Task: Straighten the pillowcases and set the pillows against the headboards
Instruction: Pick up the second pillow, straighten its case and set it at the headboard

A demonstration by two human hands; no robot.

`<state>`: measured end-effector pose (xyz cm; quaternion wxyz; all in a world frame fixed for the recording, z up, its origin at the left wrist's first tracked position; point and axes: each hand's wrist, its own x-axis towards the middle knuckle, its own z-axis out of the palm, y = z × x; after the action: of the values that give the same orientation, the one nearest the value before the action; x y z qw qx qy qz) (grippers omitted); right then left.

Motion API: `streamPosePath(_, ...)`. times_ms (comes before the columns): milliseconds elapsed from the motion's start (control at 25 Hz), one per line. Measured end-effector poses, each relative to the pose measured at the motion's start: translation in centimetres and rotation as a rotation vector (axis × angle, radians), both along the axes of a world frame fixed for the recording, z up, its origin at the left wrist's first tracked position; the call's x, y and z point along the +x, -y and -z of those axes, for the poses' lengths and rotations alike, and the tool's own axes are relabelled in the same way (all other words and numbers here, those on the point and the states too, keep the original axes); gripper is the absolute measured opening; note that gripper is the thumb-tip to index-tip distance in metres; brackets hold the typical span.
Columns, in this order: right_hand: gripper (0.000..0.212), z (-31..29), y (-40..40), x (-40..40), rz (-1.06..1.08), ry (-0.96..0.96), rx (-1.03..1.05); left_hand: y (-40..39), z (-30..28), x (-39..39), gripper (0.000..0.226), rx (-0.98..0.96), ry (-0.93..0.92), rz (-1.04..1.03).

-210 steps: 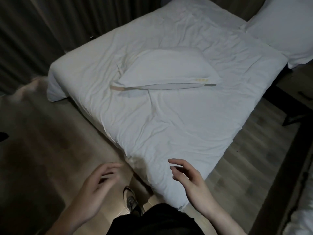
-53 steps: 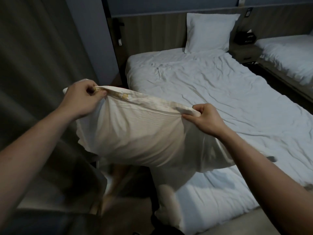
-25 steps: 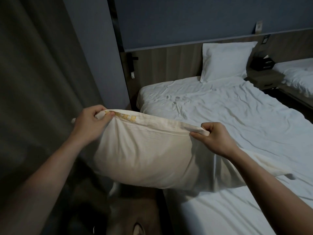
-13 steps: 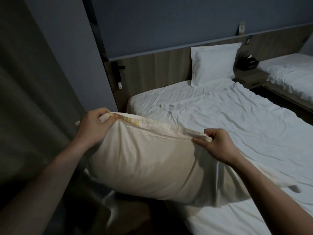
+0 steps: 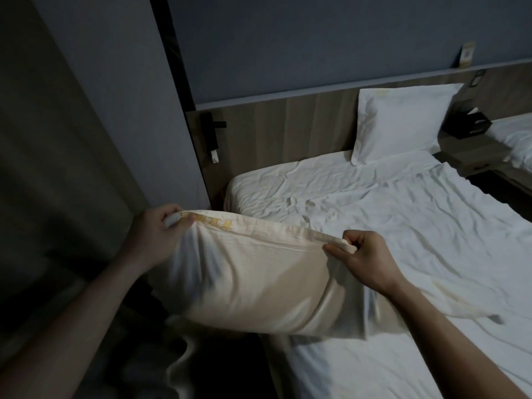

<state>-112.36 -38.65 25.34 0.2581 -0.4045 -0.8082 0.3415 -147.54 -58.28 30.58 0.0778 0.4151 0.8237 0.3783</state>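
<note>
- The left hand (image 5: 157,239) grips the upper left corner of the held pillow (image 5: 247,277), its fingers (image 5: 184,221) clamped together on the hem of the pillowcase.
- The right hand (image 5: 367,257) grips the same hem at the upper right, fingers curled shut into a fist around a bunched bit of fabric.
- The held pillow hangs between the two hands, raised off the bed (image 5: 388,226) over its near left edge, with its top seam stretched almost straight from hand to hand.
- Yellow lettering (image 5: 214,221) runs along the hem just beside the left hand (too blurred to read).
- Loose pillowcase fabric trails to the right under the right forearm, and its tip lies on the sheet.
- A second pillow (image 5: 403,122) stands upright at the far end of the bed, leaning against the wooden headboard (image 5: 288,131) towards its right side.
- The sheet is white and wrinkled, with a cluster of creases near the middle of the far half.
- A dark fitting (image 5: 211,136) is mounted on the headboard's left end.
- A dark box (image 5: 467,125) sits on the nightstand to the right of the bed, and beyond it shows the corner of another bed (image 5: 515,136).
- A curtain (image 5: 57,168) fills the left side of the view.
</note>
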Motion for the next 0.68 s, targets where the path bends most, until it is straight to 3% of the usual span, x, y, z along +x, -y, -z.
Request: streamPosePath(680, 0.060, 2.2, -18.5, -19.0, 0.111, 0.018, -0.032, -17.9, 3.2, -18.7, 0.038, -0.049, 0.042, 0.120)
